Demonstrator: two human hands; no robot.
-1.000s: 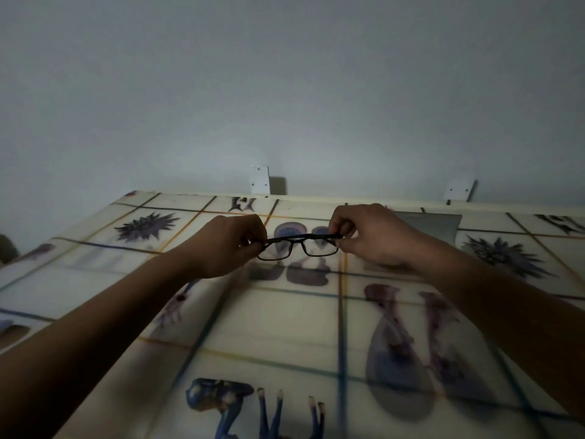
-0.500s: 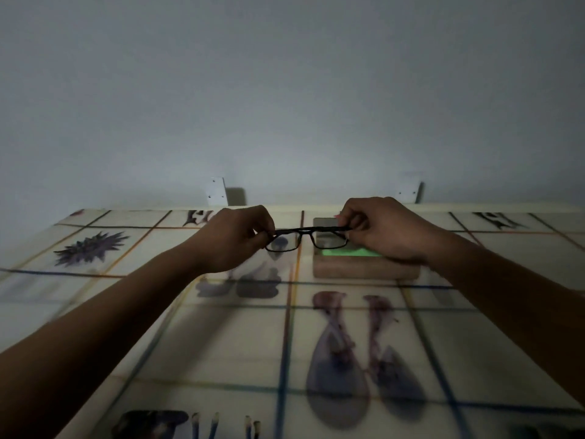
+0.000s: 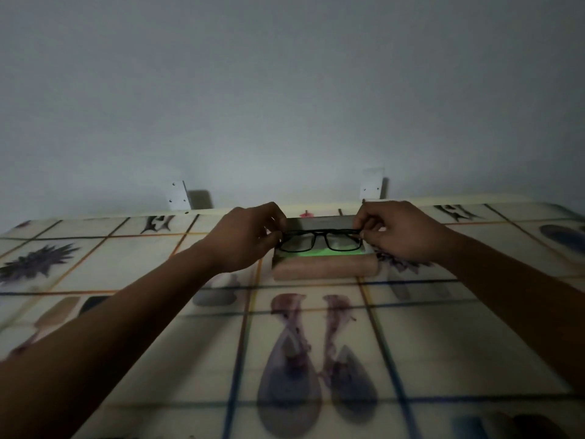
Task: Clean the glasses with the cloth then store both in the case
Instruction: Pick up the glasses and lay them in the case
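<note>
Black-framed glasses (image 3: 319, 238) hang just above an open tan case (image 3: 324, 268) at the far middle of the table. My left hand (image 3: 245, 237) pinches the frame's left end and my right hand (image 3: 395, 231) pinches its right end. Inside the case a green cloth (image 3: 319, 253) shows below the lenses. The case's raised lid (image 3: 319, 222) stands behind the glasses. Whether the temples are folded is hidden by my fingers.
The table (image 3: 316, 343) carries a pale printed cover with grid lines and dark plant figures. A plain wall rises right behind it, with two white brackets (image 3: 177, 195) (image 3: 371, 186) at the back edge. The room is dim.
The view has swung so the case now sits centred. Both hands have carried the glasses over the open case and lower toward it.
</note>
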